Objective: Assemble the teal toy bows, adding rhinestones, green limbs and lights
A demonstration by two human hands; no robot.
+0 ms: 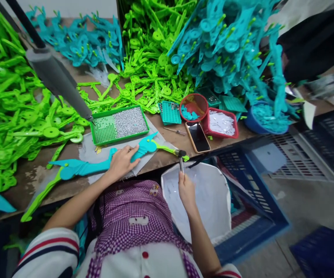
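A long blue plastic part (90, 167) with green arms at both ends lies along the bench edge. My left hand (124, 160) rests on its middle, fingers spread and pressing down on it. My right hand (186, 190) is wrapped round the handle of a small hammer (181, 162). The hammer's dark head is at the tip of the right green arm (167, 148); whether they touch is hard to tell. Just behind the blue part sits a green tray (120, 124), its right side full of small metal pieces.
An electric screwdriver (58, 79) hangs above the tray's left corner. Green parts (155, 83) and blue parts (227, 46) are heaped behind. A phone (198, 137), red containers (223, 122) and a blue bowl (267, 117) stand right. A white-lined bin (210, 197) is below.
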